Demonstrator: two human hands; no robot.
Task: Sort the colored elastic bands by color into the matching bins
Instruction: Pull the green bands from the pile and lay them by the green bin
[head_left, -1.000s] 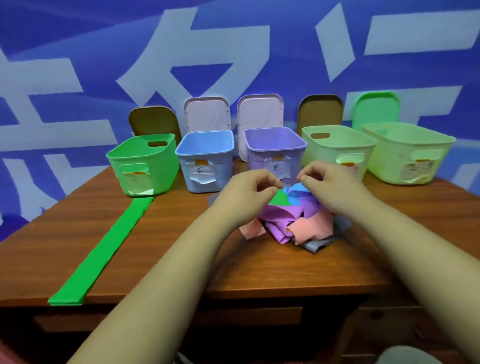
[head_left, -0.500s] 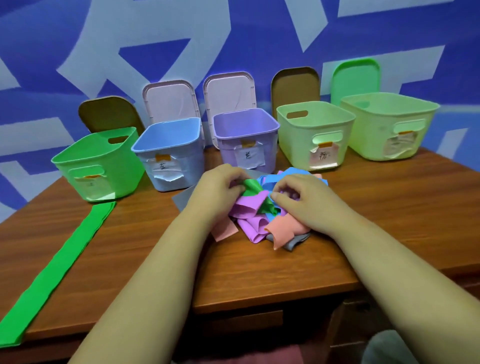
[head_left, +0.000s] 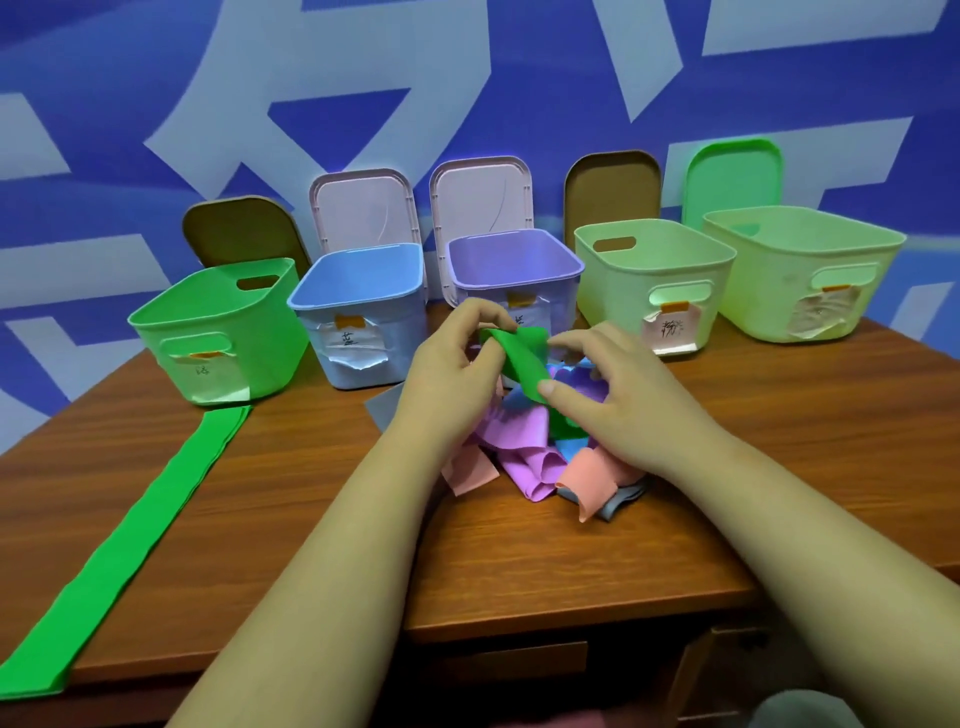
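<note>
Fingers (head_left: 491, 313) of my left hand (head_left: 452, 374) and right hand (head_left: 623, 410) pinch a green band (head_left: 519, 358) over the tangled pile (head_left: 524, 457), half blocking the purple bin (head_left: 514, 265) behind.

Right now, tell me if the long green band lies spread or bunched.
Spread: the long green band lies flat and straight along the table.
</note>
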